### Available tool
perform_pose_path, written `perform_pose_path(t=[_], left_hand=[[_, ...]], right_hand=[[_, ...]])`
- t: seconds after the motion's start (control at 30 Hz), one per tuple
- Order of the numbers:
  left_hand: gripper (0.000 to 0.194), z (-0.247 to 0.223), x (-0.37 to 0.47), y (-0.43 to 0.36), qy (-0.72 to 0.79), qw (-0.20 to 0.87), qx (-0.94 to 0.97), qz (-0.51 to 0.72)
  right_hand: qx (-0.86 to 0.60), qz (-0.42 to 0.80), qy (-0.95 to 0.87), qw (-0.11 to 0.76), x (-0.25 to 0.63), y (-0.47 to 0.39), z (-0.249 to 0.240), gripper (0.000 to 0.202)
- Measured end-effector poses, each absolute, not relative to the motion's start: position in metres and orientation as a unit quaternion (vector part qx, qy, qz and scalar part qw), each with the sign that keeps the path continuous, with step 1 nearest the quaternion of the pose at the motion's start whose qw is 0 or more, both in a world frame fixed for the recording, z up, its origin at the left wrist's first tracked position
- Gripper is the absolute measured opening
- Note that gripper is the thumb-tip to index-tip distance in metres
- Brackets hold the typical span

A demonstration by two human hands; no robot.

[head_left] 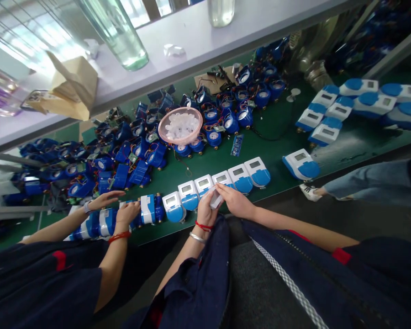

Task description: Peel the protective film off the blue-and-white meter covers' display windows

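Note:
Near the bench's front edge, my left hand (205, 209) is closed around a small, whitish, box-like plastic piece (216, 199). My right hand (238, 202) meets it from the other side, its fingertips pinching the upper end of the same piece. Just beyond both hands runs a row of white-and-blue water meters with grey displays, among them a meter (189, 195) left of my hands and a meter (256, 172) at the right end. My hands partly cover the middle of this row. A single meter (301, 164) stands apart farther right.
At left, a co-worker's hands (128, 212) touch meters lying on their sides. A pink bowl (162, 130) of clear plastic pieces sits among many open blue meter bodies (123, 157). Finished-looking meters (324, 112) cluster at right. A shelf (192, 45) with glass bottles overhangs the bench (274, 146).

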State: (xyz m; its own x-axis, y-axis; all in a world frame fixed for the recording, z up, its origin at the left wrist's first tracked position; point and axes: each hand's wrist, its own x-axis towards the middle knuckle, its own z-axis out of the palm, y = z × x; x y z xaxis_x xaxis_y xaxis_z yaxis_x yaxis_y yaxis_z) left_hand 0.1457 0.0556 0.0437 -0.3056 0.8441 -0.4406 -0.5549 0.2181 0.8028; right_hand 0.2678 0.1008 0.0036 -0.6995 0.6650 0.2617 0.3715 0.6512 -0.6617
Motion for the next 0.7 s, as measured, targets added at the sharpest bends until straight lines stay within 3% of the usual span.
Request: perform_pose_path(t=[0.23, 0.53, 0.7], left_hand=[[0.033, 0.028, 0.168, 0.092, 0.512, 0.609, 0.140, 0.589], [0.046, 0.002, 0.195, 0.121, 0.445, 0.684, 0.136, 0.562], [0.051, 0.008, 0.195, 0.136, 0.440, 0.700, 0.134, 0.546]], right_hand=[[-0.301, 0.314, -0.866, 0.247, 0.294, 0.144, 0.003, 0.056], [-0.387, 0.383, -0.796, 0.265, 0.324, 0.182, 0.000, 0.014], [-0.399, 0.412, -0.753, 0.323, 0.349, 0.201, 0.001, 0.014]])
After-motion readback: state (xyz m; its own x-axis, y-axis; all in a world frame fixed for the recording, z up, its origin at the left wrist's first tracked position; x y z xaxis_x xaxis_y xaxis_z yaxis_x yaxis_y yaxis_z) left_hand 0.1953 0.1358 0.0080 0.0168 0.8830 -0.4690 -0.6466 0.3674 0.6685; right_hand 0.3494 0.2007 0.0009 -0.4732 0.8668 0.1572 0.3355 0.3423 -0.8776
